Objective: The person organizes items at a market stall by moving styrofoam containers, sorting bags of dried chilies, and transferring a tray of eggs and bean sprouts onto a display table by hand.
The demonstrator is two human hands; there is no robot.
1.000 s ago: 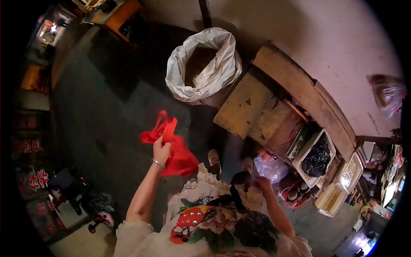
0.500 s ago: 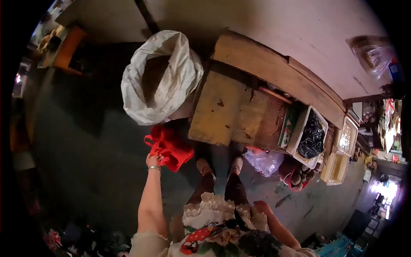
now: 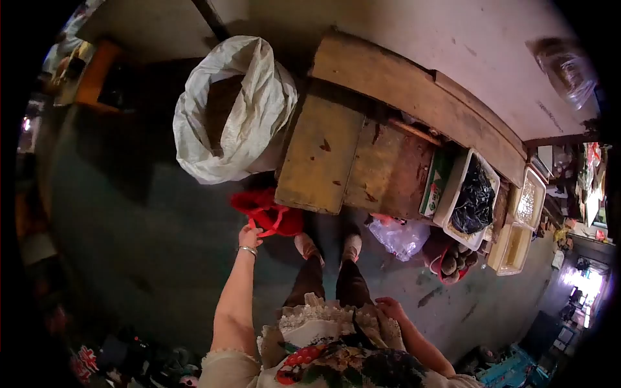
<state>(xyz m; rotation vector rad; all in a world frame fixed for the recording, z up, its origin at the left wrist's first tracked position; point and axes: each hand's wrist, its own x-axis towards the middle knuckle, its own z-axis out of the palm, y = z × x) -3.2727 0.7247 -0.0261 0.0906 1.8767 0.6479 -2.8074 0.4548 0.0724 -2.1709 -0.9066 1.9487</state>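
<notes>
My left hand (image 3: 250,237) is closed on the strap of a red cloth bag (image 3: 264,210), which hangs over the floor just below the large white sack (image 3: 272,123). The bag's mouth faces partly up, and its inside looks dark. Low at my right side, my right hand (image 3: 390,307) rests by the hem of my top; its fingers are partly visible and look slightly apart, with nothing seen in them.
A worn wooden bench (image 3: 321,152) stands beside the sack. To its right are a white box with black plastic (image 3: 474,200), a clear plastic bag (image 3: 402,239), a red basket of round brown items (image 3: 453,264) and a cream tray (image 3: 511,249). My feet are near the bench.
The view has swung, with the sack and bench now further left and closer. The red bag has come near the sack and bench, still held by my left hand. My right hand has lowered.
</notes>
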